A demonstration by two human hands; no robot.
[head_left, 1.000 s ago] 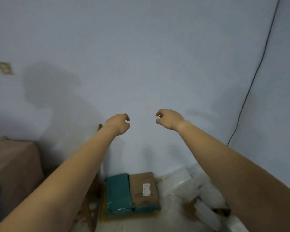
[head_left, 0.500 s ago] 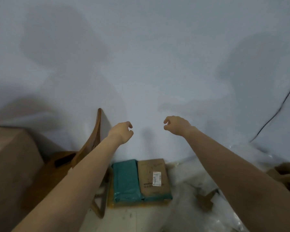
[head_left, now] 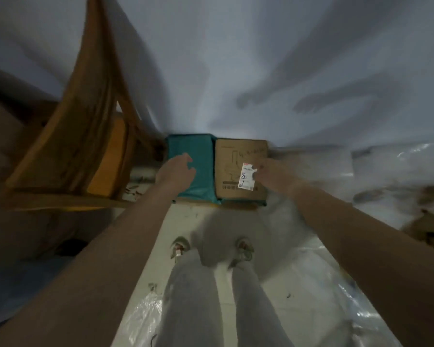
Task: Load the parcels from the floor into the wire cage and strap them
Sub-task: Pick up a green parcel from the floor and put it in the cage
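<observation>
Two parcels lie side by side on the floor against the wall: a teal plastic-wrapped parcel [head_left: 198, 166] on the left and a brown cardboard parcel [head_left: 236, 156] with a white label on the right. My left hand [head_left: 176, 172] hovers over the left side of the teal parcel, fingers loosely curled, holding nothing. My right hand [head_left: 273, 175] is at the right edge of the cardboard parcel with fingers loosely bent; whether it touches the parcel is blurred. No wire cage is in view.
A wooden chair [head_left: 85, 121] leans at the left, close to the teal parcel. Clear plastic sheeting [head_left: 361, 176] and cardboard scraps lie to the right. My legs and shoes [head_left: 211, 249] stand just before the parcels. A brown box [head_left: 8, 159] sits far left.
The camera has tipped sharply downward, and both hands have dropped from in front of the wall to the two parcels on the floor. The frame is motion-blurred.
</observation>
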